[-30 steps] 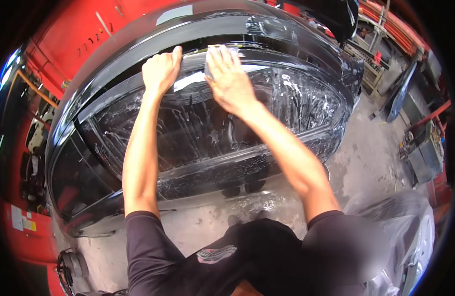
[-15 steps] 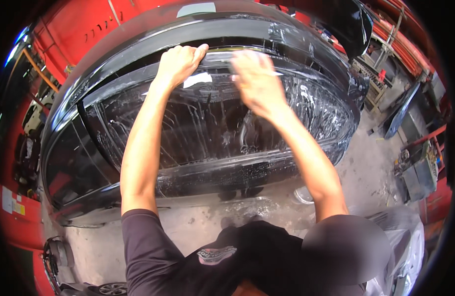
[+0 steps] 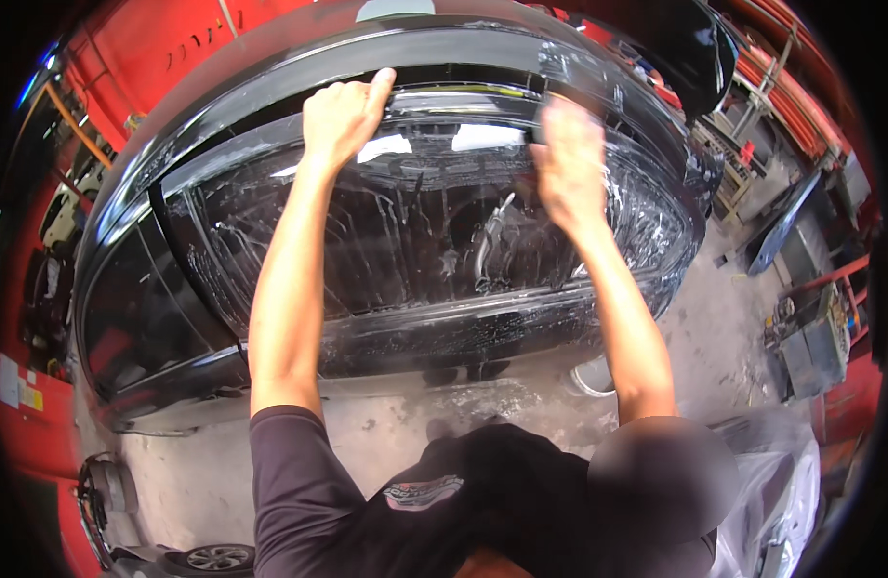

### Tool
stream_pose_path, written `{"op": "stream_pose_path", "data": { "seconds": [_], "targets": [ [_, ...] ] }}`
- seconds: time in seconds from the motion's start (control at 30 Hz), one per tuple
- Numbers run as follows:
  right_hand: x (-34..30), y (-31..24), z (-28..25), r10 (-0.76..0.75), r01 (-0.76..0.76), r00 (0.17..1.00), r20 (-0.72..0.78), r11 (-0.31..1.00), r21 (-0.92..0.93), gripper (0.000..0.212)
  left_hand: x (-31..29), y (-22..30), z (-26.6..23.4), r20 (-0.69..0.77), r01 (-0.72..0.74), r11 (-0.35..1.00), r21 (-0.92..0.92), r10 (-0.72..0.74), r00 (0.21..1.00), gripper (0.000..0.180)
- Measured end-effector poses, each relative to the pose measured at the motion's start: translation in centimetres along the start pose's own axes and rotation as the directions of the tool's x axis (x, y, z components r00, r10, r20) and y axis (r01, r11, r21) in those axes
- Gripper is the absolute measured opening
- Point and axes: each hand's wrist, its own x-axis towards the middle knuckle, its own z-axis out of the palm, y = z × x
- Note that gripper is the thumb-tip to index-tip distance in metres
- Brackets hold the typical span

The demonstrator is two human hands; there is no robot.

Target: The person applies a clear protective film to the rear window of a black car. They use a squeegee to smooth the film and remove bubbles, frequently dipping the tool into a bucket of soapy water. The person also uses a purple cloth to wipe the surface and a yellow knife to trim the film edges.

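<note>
A glossy black car panel [image 3: 367,246], wet and streaked with a white film, spreads out in front of me. My left hand [image 3: 343,120] has its fingers curled over the panel's upper edge, thumb pointing up and right along it. Farther right, near the same edge, my right hand [image 3: 573,159] is smeared by motion. It looks laid along the panel, but its fingers are blurred, and whether anything lies under it cannot be made out. Thicker whitish smears [image 3: 492,241] mark the surface between my forearms.
Beyond the panel curves the rest of the black car [image 3: 444,53]. To the right are a metal rack [image 3: 752,87] and a dark blue loose panel [image 3: 786,222]. Clear plastic sheeting [image 3: 781,482] lies at lower right. A wheel [image 3: 219,557] shows at lower left.
My right hand has moved to the right along the upper edge, uncovering a bright reflection on the panel. My left hand stays on the edge, its thumb now lifted more upright.
</note>
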Motion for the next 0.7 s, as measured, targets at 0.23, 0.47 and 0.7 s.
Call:
{"op": "stream_pose_path", "data": {
  "seconds": [0.23, 0.47, 0.7],
  "targets": [
    [4.6, -12.7, 4.0, -0.05, 0.072, 0.995, -0.089, 0.961, 0.266, 0.068, 0.2, 0.2, 0.3, -0.027, -0.065, 0.998, 0.021, 0.066, 0.997, 0.071],
    [-0.2, -2.3, 1.0, 0.005, -0.001, 0.999, -0.039, 0.995, 0.096, 0.062, -0.1, -0.1, 0.1, -0.003, -0.015, 0.998, 0.063, 0.015, 1.0, 0.074],
    [4.5, -11.3, 2.3, 0.011, -0.002, 1.0, -0.026, 0.947, 0.322, 0.06, 0.3, 0.2, 0.4, 0.002, -0.033, 0.998, 0.059, 0.033, 0.999, 0.07]
  ]
}}
